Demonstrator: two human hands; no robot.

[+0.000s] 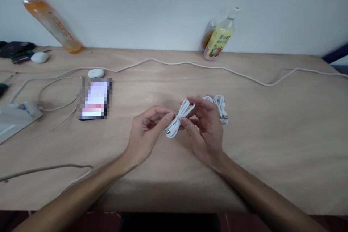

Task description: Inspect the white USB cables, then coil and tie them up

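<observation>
A white charging cable (172, 129), coiled into a bundle and pinched in at its middle, is held above the wooden table (261, 145). My left hand (148, 130) grips the bundle's left side between thumb and fingers. From the right, my right hand (205, 127) has its thumb pressed near the bundle's middle, with the fingers curled behind and at the upper end. A metal plug shows at the lower end of the coil. Just beyond my right hand lie more bundled white cables (221, 107), partly hidden by its fingers.
A phone (95, 99) and a white earbud case (96, 73) lie to the left. A long white cord (190, 63) crosses the table's back. An orange drink bottle (54, 25) and a yellow drink bottle (219, 38) stand near the wall. A white power strip (19, 119) sits far left.
</observation>
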